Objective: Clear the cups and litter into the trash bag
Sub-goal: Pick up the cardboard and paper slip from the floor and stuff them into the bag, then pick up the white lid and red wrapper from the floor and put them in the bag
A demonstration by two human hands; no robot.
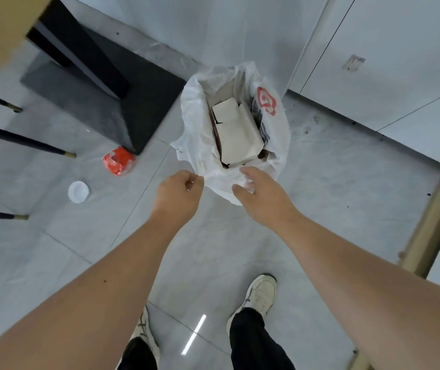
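A white plastic trash bag point(194, 121) with a red logo stands open on the floor, holding white boxes point(236, 132). My left hand point(177, 194) is curled at the bag's near-left rim, fingers pinched close to the plastic. My right hand point(257, 194) rests on the bag's near rim, its fingers touching or pinching the plastic. A crumpled red wrapper point(118, 161) lies on the floor left of the bag. A white round cup or lid point(78, 191) lies further left, nearer to me.
A dark table base point(101, 84) on a grey mat sits behind the litter. Thin black chair legs point(24, 141) reach in from the left. White cabinets point(373, 62) line the back right. A wooden strip point(432, 225) edges the floor at right. My shoes point(261, 295) stand below.
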